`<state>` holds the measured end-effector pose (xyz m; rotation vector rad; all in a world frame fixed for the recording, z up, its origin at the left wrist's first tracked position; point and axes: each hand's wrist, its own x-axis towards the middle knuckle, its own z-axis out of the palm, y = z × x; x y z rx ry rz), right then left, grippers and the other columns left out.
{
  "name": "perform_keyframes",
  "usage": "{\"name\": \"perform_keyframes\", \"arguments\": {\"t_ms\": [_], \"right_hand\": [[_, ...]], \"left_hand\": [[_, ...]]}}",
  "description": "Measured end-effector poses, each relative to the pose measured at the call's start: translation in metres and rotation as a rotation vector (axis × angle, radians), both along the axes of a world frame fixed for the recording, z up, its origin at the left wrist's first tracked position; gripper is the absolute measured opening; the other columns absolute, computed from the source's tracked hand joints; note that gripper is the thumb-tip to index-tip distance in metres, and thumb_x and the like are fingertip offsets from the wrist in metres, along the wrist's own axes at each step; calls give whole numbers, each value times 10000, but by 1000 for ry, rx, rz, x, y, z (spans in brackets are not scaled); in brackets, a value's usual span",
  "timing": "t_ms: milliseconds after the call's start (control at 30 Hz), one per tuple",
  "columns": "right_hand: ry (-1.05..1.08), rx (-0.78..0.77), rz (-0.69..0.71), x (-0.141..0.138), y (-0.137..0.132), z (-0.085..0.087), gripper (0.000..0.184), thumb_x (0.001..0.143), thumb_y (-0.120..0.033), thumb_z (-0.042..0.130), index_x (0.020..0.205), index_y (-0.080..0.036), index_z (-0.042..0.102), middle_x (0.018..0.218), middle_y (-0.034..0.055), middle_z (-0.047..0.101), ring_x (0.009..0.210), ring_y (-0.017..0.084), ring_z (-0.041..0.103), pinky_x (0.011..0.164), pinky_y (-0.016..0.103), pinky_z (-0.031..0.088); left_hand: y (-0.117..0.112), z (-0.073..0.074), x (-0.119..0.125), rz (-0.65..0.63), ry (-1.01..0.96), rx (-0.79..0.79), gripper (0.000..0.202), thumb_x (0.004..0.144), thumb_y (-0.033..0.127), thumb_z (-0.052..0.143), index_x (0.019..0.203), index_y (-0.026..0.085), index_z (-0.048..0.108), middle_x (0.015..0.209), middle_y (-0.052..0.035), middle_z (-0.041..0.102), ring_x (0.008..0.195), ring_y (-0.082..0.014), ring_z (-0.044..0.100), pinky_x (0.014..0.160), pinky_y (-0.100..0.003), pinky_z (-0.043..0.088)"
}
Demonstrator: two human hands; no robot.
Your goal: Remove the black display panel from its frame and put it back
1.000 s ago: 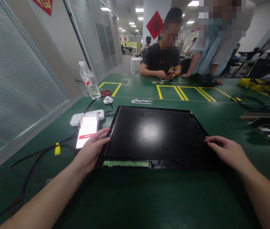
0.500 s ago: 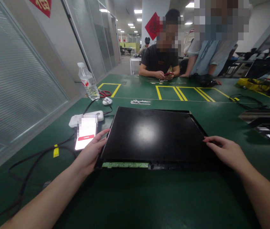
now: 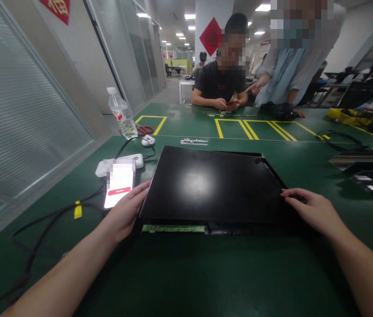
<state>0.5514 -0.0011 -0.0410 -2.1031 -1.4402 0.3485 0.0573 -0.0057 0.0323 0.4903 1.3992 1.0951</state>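
Note:
A black LCD panel (image 3: 202,185) lies in a black frame (image 3: 255,230) on the green table, its left side tilted up a little. Along the near edge shows a narrow green circuit board (image 3: 173,229). At the panel's left edge, my left hand (image 3: 129,211) grips it, with the fingertips partly hidden behind the edge. My right hand (image 3: 308,209) pinches at the right edge with thumb and forefinger; whether it has the panel alone or the frame too, I cannot tell.
To the left lie a lit phone (image 3: 119,185), a white power strip (image 3: 137,160) and black cables (image 3: 46,215). Farther off stand a water bottle (image 3: 122,114) and red-handled scissors (image 3: 145,130). Dark metal parts (image 3: 371,174) lie at right. Two people are across the table (image 3: 189,121).
The panel's left edge has risen slightly with my left hand. My right hand stays in place. The standing person has raised an arm from the table and points toward the seated person.

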Motion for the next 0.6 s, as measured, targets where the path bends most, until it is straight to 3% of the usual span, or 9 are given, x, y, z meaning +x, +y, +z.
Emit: {"name": "perform_keyframes", "arguments": {"t_ms": [133,333,500,600], "right_hand": [[22,26,19,-2,-1,3,395,693,-588,631,857,-300,845,1145,82,868,910,331,765,863,502,586],[26,34,14,-4,-1,3,386,676,-594,633,825,-305,842,1124,83,872,870,323,759,838,483,586],[15,61,20,0,-1,-3,380,710,-591,632,842,-305,843,1118,77,875,871,321,776,805,476,592],[21,43,25,1,-1,-3,396,715,-602,631,863,-301,842,1137,83,873,921,336,786,836,488,594]], "left_hand": [[-1,-1,-1,-18,39,-28,298,1033,103,710,1290,182,838,957,-83,912,708,-229,870,555,-258,679],[0,-3,-4,-45,94,59,292,928,91,721,1142,194,892,947,-75,913,840,-247,885,651,-268,690],[1,-7,-10,-112,120,131,226,894,307,770,1049,219,910,1064,-76,921,1106,-321,865,790,-322,703],[-1,-12,-16,-188,169,184,330,785,426,905,1052,232,906,1174,-91,914,1225,-372,826,950,-390,693]]}}
